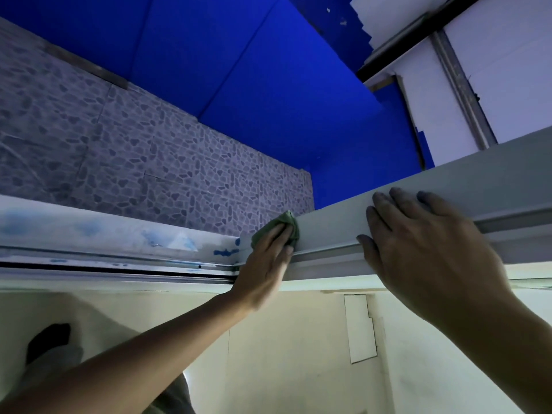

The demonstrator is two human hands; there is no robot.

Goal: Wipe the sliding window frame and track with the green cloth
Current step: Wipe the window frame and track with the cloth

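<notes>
My left hand point(265, 258) presses a crumpled green cloth point(288, 221) against the end of the grey sliding window frame point(334, 225), right where it meets the metal track point(119, 262). Only the cloth's upper edge shows above my fingers. My right hand point(418, 249) lies flat on the frame to the right of the cloth, fingers spread and curled over its far edge, holding nothing. The track runs leftward from the cloth, with blue paint smears on the ledge beside it.
Beyond the window lies a pebble-patterned tiled surface point(134, 150) and a deep blue wall point(254, 70). A white wall with a metal strip point(460, 79) rises at the upper right. Below the frame is a pale wall point(298, 354); my foot in a dark sock point(47, 339) shows at lower left.
</notes>
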